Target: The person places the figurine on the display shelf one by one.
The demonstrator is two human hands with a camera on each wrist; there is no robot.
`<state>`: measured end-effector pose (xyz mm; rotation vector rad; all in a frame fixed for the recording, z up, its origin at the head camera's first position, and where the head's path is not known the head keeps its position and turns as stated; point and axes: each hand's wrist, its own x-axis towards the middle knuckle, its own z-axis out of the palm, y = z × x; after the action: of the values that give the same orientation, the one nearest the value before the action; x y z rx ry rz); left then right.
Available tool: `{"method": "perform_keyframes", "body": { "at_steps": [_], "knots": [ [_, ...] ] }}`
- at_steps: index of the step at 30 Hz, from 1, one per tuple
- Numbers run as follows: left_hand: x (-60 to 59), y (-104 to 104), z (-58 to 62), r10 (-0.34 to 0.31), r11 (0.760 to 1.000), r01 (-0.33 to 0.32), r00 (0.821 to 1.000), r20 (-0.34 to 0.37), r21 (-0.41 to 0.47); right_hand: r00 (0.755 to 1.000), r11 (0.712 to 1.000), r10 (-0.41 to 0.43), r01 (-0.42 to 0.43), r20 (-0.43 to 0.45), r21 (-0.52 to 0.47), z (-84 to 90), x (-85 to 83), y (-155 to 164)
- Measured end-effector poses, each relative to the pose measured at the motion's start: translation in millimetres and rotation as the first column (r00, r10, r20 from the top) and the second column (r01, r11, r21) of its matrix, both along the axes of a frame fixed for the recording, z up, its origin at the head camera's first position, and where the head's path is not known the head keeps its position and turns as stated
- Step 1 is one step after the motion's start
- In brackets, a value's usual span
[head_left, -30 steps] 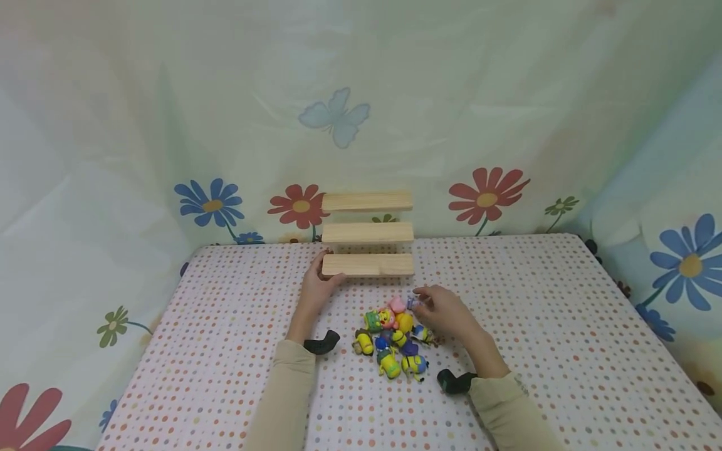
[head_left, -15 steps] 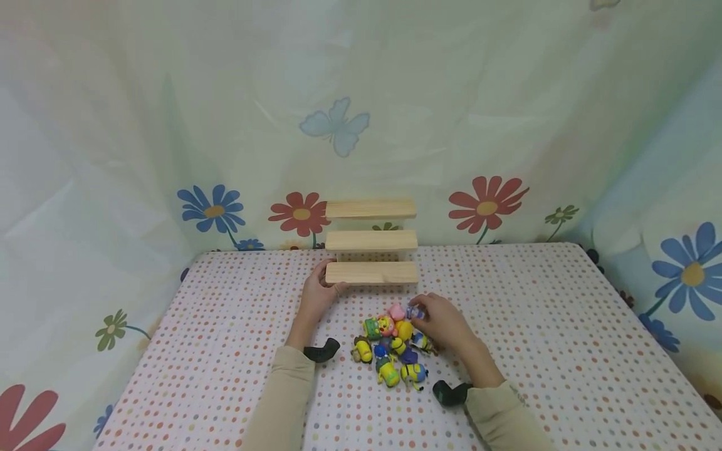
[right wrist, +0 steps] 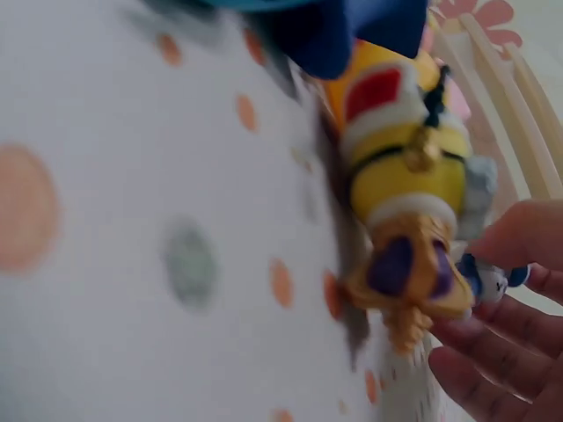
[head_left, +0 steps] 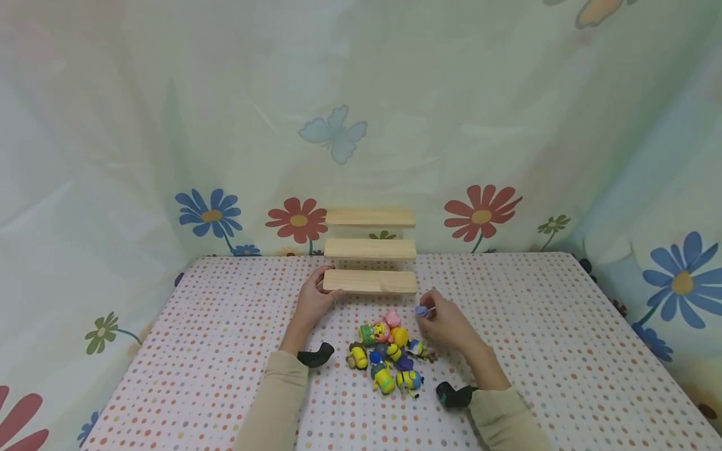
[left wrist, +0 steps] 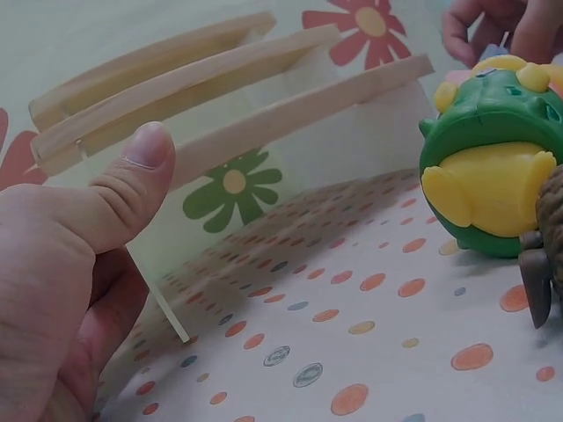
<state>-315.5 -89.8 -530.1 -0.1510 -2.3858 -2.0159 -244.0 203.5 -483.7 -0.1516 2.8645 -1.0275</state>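
Note:
A three-tier display stand (head_left: 369, 282) with wooden shelves and clear supports stands at the back of the table. My left hand (head_left: 311, 305) grips the left end of its lowest shelf, thumb (left wrist: 145, 158) on the front edge. Just right of the stand's front corner, my right hand (head_left: 448, 322) pinches a small blue-purple toy figure (head_left: 422, 311) between thumb and fingers. In the right wrist view that figure (right wrist: 488, 280) shows blue and white, partly covered by the fingers. Close by lie a pink figure (head_left: 393, 318) and a yellow one with a golden, purple-marked end (right wrist: 409, 176).
Several toy figures, among them a yellow one (head_left: 383, 379) and a green one (left wrist: 493, 114), lie heaped between my forearms. Black curved pieces (head_left: 317, 355) sit at both wrists. The dotted tabletop (head_left: 225, 351) meets a flowered cloth backdrop (head_left: 395, 81).
My right hand has closed its fingers on the small blue-purple figure and drawn it away from the heap, toward the right. My left hand keeps its grip on the stand. The view has tilted slightly upward.

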Motion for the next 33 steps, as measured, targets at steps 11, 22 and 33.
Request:
{"method": "perform_keyframes", "body": {
  "at_steps": [11,22,33],
  "knots": [
    [2.1,6,5.8,-0.017,0.999,0.017,1.000,-0.012,0.033,0.986,0.999,-0.046,0.046,-0.161,-0.006,21.2,-0.7,15],
    [3.6,-6,-2.6,-0.002,1.000,0.002,1.000,-0.030,0.030,0.903,0.990,-0.123,0.080,-0.412,-0.119,70.4,-32.0,11],
    [3.8,1,-0.5,-0.058,0.996,0.060,0.998,-0.030,0.070,0.917,0.999,-0.030,0.017,-0.397,-0.037,120.3,-109.5,0]
  ]
}}
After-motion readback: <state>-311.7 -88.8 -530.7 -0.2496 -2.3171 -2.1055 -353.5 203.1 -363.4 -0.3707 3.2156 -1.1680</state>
